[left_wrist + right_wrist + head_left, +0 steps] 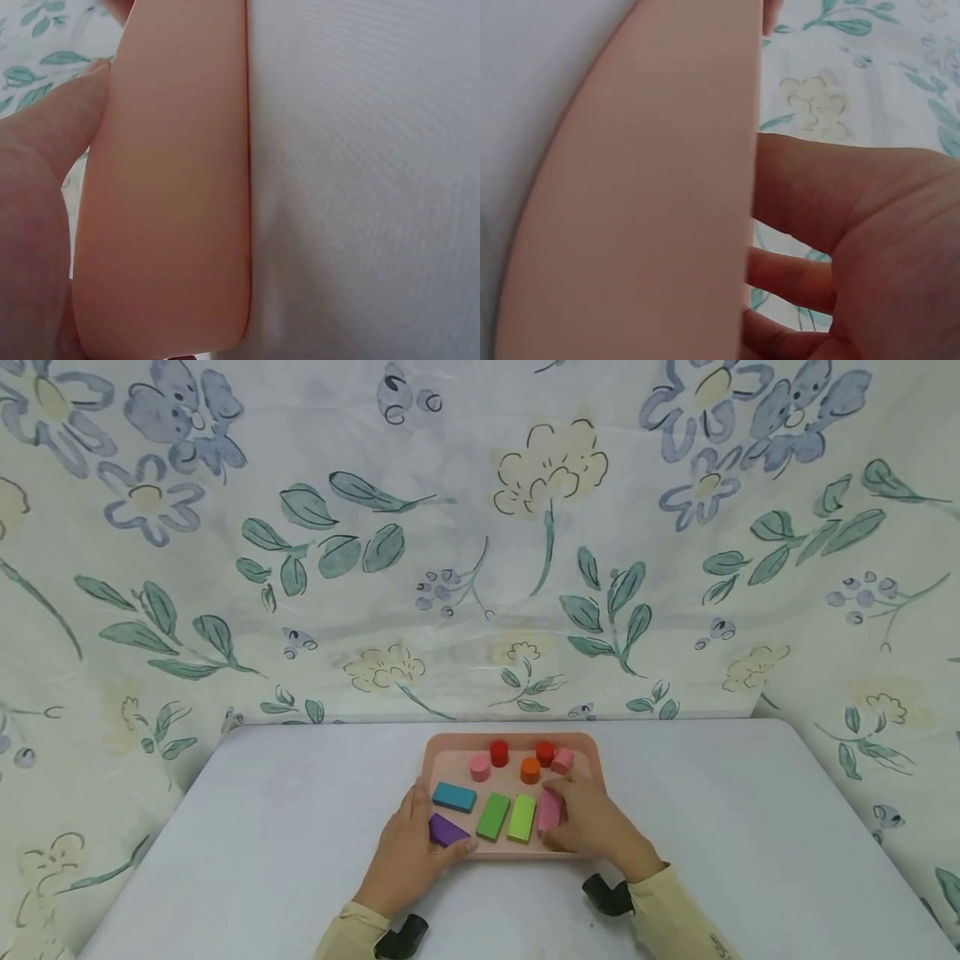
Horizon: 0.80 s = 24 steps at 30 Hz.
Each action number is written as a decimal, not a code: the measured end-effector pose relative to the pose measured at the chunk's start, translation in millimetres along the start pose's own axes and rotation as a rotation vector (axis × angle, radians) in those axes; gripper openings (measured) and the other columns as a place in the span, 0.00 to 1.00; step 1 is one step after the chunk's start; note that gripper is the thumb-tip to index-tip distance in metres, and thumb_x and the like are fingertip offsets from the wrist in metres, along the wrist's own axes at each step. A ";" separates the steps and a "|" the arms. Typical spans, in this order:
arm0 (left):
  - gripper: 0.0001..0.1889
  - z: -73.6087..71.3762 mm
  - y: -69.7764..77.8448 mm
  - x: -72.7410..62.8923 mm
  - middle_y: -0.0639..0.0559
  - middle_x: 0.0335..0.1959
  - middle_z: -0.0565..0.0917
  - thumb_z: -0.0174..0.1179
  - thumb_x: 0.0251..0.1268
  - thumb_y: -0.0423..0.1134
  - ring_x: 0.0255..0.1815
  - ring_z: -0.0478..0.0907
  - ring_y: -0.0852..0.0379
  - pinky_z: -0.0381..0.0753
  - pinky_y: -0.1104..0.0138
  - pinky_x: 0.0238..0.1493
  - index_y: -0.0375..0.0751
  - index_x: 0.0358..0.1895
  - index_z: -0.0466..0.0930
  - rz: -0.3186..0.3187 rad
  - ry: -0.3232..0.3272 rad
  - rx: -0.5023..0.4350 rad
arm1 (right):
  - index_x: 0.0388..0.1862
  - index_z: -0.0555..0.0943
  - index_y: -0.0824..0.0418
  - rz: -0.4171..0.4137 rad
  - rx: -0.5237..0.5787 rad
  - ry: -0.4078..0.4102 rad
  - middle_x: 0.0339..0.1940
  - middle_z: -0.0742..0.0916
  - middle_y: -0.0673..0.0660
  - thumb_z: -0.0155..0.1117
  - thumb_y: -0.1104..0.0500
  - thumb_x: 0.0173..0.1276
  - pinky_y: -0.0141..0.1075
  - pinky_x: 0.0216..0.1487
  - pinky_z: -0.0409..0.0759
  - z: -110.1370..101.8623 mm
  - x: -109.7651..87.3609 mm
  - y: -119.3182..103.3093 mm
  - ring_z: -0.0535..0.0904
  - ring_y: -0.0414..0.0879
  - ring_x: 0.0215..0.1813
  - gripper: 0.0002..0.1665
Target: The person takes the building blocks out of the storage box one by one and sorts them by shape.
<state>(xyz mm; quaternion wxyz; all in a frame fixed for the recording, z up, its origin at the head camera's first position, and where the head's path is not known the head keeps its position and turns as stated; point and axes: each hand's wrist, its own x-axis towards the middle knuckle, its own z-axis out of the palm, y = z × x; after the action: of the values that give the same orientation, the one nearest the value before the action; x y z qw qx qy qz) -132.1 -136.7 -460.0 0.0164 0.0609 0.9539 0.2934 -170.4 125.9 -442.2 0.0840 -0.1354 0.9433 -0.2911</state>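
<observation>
A pink tray (457,740) holds coloured blocks. My left hand (408,850) grips its near left corner, fingers along the left side and thumb over the front rim. Beside that thumb lie a purple block (447,830) and a blue block (454,797). With thumb and fingers, my right hand (596,822) pinches a pink rectangular block (549,810) at the tray's right side, partly covering it. Left of this block are a yellow-green block (522,818) and a green block (492,817). Both wrist views mostly show the tray's outer wall (165,187), hiding the blocks.
Along the tray's back stand red cylinders (498,753), an orange cylinder (530,770) and pink cylinders (479,767). The tray rests on a white table (300,810). Behind hangs a floral cloth (480,635). Black wrist camera mounts (609,896) sit under the sleeves.
</observation>
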 end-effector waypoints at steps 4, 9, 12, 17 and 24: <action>0.60 0.2 -0.2 0.1 0.26 0.76 0.55 0.66 0.59 0.66 0.74 0.59 0.30 0.60 0.40 0.72 0.22 0.77 0.48 0.013 0.015 0.003 | 0.70 0.75 0.60 0.024 0.027 0.012 0.56 0.78 0.58 0.80 0.59 0.54 0.45 0.49 0.86 -3.8 0.3 2.6 0.77 0.49 0.50 0.43; 0.60 0.6 0.2 -0.2 0.25 0.76 0.55 0.66 0.59 0.67 0.74 0.58 0.29 0.60 0.40 0.71 0.21 0.76 0.47 0.021 0.012 0.004 | 0.70 0.76 0.58 0.066 0.047 0.027 0.48 0.78 0.55 0.80 0.57 0.55 0.41 0.44 0.86 -10.3 0.7 4.9 0.76 0.48 0.45 0.42; 0.61 0.7 0.1 -0.9 0.25 0.76 0.54 0.65 0.59 0.67 0.74 0.58 0.30 0.60 0.41 0.72 0.21 0.76 0.47 0.022 0.011 0.006 | 0.70 0.76 0.58 0.066 0.034 0.049 0.51 0.81 0.57 0.80 0.57 0.56 0.43 0.46 0.86 -14.5 0.9 6.6 0.77 0.50 0.47 0.42; 0.61 1.8 -1.3 -0.6 0.26 0.77 0.54 0.65 0.59 0.67 0.74 0.58 0.30 0.60 0.41 0.72 0.21 0.76 0.47 0.023 0.012 0.005 | 0.70 0.75 0.60 0.049 -0.003 0.076 0.58 0.79 0.59 0.79 0.57 0.57 0.44 0.49 0.85 -20.1 0.1 10.1 0.77 0.50 0.49 0.41; 0.61 1.0 -0.4 -1.2 0.27 0.77 0.54 0.65 0.59 0.67 0.74 0.59 0.31 0.61 0.41 0.71 0.22 0.77 0.47 0.012 0.004 0.003 | 0.73 0.72 0.58 0.059 0.009 0.097 0.62 0.78 0.62 0.79 0.59 0.58 0.48 0.49 0.86 -24.9 0.6 12.9 0.75 0.55 0.57 0.44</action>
<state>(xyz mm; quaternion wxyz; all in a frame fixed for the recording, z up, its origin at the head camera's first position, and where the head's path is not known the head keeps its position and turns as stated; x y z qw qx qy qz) -131.0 -136.7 -461.0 0.0124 0.0662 0.9539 0.2924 -179.6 149.0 -429.2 0.0471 -0.0931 0.9485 -0.2991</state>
